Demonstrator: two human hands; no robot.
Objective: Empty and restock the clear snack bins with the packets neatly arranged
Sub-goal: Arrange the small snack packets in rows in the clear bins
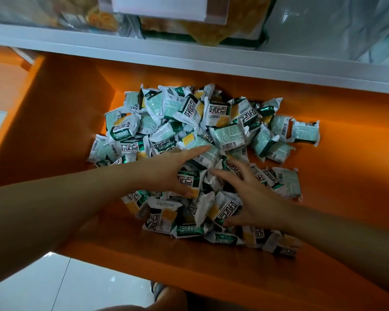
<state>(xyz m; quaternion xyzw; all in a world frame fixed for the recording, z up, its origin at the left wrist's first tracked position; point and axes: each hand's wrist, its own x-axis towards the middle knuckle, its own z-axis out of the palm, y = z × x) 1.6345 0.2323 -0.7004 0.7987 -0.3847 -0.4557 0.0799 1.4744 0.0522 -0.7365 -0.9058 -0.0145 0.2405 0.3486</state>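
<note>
Spreading across the middle of the frame, an orange ledge (65,122) carries the whole load. A white shelf (189,57) runs above it along the upper part, and the clear snack bins (312,30) stand on that shelf at the top edge. The middle bin shows yellow snacks through its wall. What the upper-right bin holds is too blurred to tell.

The heap of packets (225,122) lies loose on the ledge from centre to lower right. These are white-and-green sachets, and their long axes point every way, some face up and some barcode up.

Both bare arms reach in from the lower corners. The left hand (173,169) is at the heap's centre, forefinger laid straight over one sachet and thumb hooked low. It appears to pinch a black-lettered packet (190,179) in that wide span. That packet's long axis runs roughly up and down the frame, across the forearm's line. The right hand (258,198) rests just beside it at lower right, fingers splayed flat on the packets and gripping nothing.

Emptying looks done and restocking barely begun. The bins lie up-frame beyond the heap, so any lift goes forward and up past the shelf's edge. The left hand is the nearer one and already has a hold. The packet would likely need turning to sit square in a row.
</note>
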